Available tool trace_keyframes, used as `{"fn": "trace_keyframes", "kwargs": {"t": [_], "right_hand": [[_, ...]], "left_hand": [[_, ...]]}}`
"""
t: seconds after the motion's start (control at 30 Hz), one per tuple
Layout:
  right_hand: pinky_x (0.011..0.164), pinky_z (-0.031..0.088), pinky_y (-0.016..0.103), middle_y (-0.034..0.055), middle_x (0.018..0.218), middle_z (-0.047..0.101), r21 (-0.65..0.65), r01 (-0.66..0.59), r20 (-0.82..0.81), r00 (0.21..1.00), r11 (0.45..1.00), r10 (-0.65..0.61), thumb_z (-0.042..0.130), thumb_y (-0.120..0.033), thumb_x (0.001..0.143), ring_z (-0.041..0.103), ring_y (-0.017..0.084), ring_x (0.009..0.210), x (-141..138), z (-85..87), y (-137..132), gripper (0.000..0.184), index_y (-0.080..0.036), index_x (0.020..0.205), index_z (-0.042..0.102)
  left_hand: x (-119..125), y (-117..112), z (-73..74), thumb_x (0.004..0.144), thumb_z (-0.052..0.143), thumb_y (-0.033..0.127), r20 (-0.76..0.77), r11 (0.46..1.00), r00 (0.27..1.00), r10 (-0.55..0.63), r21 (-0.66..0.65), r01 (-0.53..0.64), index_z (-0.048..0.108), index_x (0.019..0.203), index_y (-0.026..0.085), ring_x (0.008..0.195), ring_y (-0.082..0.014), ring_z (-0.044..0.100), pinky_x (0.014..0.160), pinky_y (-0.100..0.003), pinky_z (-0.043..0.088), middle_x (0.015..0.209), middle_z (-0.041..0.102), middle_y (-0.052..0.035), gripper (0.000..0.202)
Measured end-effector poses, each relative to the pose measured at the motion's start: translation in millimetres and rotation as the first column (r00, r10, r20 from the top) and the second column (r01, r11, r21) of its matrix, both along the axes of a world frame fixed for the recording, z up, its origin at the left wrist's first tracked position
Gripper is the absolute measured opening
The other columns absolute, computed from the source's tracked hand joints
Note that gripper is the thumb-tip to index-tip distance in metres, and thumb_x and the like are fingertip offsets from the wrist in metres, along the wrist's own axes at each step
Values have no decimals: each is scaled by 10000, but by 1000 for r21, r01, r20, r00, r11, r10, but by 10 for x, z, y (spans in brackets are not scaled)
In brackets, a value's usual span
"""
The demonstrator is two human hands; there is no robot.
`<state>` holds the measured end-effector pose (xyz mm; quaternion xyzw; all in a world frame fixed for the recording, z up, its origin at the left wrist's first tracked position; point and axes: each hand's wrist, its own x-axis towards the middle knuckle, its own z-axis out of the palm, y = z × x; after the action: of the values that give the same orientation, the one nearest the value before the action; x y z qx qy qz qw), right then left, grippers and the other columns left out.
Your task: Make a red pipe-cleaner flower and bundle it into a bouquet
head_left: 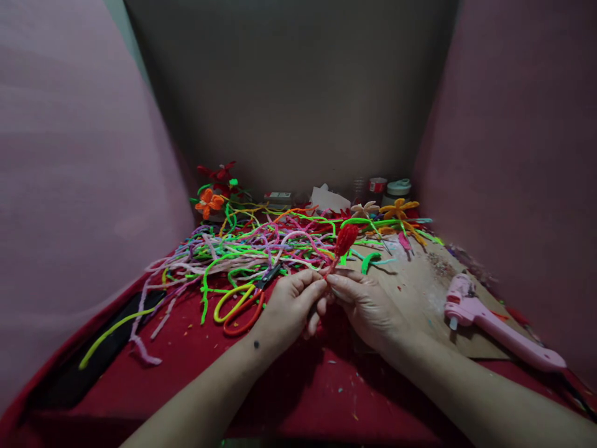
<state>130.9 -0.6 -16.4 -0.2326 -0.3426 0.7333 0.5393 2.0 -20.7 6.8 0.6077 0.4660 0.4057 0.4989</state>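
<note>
A red pipe-cleaner flower bud (pixel 346 241) stands upright between my two hands, its fuzzy head tilted a little to the right. Its thin red stem runs down into my fingertips. My left hand (pixel 298 300) pinches the stem from the left, and my right hand (pixel 361 297) pinches it from the right, thumbs almost touching. The lower end of the stem is hidden by the fingers. Just left of my left hand lie scissors (pixel 242 306) with one yellow and one red handle. Loose coloured pipe cleaners (pixel 261 246) are heaped behind my hands.
A pink glue gun (pixel 494 323) lies on the right by a cardboard sheet (pixel 420 298). An orange flower (pixel 209 202) and a yellow-orange flower (pixel 399 209) are at the back, near a lidded jar (pixel 396 191). A black strip (pixel 93 348) lies on the red cloth (pixel 181 379). Pink panels flank both sides.
</note>
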Motion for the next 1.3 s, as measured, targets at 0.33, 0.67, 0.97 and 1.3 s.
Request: {"fn": "trace_keyframes", "kwargs": {"t": [0.33,0.67,0.97,1.3], "right_hand": [[620,392,236,-31,619,595,6,118,46,992,993,-118,739,-198,601,507,97,597,-23,-46,1,135,-153,670,632],[524,336,219,-46,590,537,142,105,205,970,984,-133,713,-305,683,428,77,534,-9,-39,-18,162,-165,682,632],[651,408,262,-17,685,623,213,108,221,963,971,-156,710,-290,687,535,120,641,0,-65,24,138,-171,727,655],[674,440,279,-9,698,658,155,-64,17,998,986,62,721,-259,662,562,133,658,-21,-2,12,146,-198,793,699]], "left_hand": [[-31,0,-215,839,463,185,-450,747,820,354,664,42,570,861,185,658,-145,595,627,-228,429,750,623,-42,109],[-32,-4,-68,836,469,231,-279,877,929,244,472,-88,593,741,201,509,-95,443,549,-194,343,574,503,30,159],[-23,22,18,805,525,313,129,998,990,54,-31,-50,478,666,168,312,-34,338,328,-158,238,481,456,70,207],[-105,56,38,796,572,274,523,937,845,-108,-231,262,517,764,155,278,10,177,253,-108,245,496,437,85,135]]}}
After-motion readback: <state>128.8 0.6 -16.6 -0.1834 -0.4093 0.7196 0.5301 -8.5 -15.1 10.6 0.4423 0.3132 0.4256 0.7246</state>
